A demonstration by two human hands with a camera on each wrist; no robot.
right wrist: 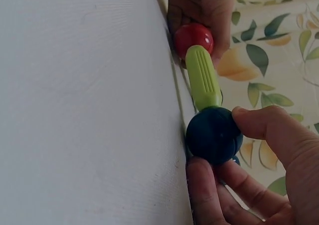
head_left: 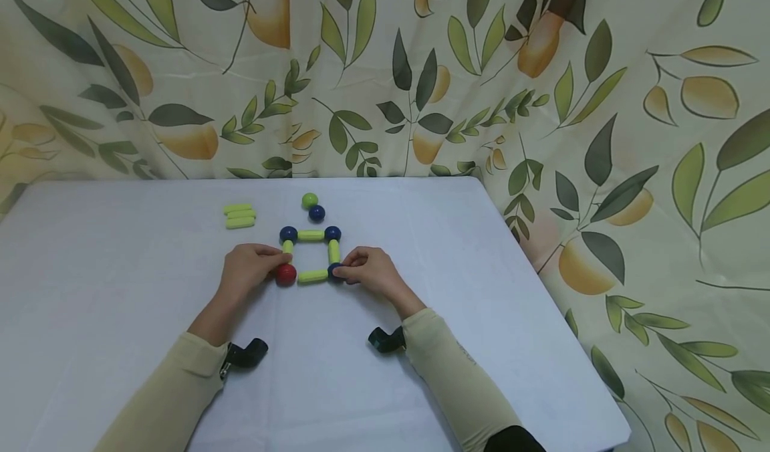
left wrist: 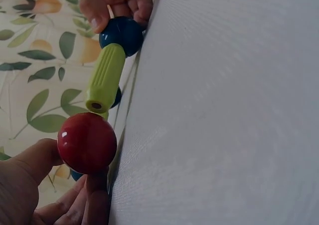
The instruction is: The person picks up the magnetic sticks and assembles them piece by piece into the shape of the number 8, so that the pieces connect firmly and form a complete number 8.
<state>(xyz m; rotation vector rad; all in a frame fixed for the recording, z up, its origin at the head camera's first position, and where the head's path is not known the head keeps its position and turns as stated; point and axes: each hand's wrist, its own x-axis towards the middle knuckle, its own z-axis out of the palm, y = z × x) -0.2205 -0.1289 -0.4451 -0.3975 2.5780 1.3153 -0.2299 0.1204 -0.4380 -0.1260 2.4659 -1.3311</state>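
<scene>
A square of green rods and balls lies on the white table. Three of its corners are blue balls and the near left one is a red ball (head_left: 285,275). My left hand (head_left: 252,265) grips the red ball, thumb on one side and fingers on the other in the left wrist view. The near green rod (head_left: 313,276) has its bare end facing the red ball (left wrist: 87,143), with a narrow gap between them. My right hand (head_left: 369,270) pinches the near right blue ball (right wrist: 214,135), joined to that rod's other end.
Several loose green rods (head_left: 239,216) lie at the back left of the white table (head_left: 150,238). Behind the square sit a loose green ball (head_left: 309,200) and a loose blue ball (head_left: 316,213). A leaf-patterned curtain (head_left: 385,71) hangs beyond the table's far edge.
</scene>
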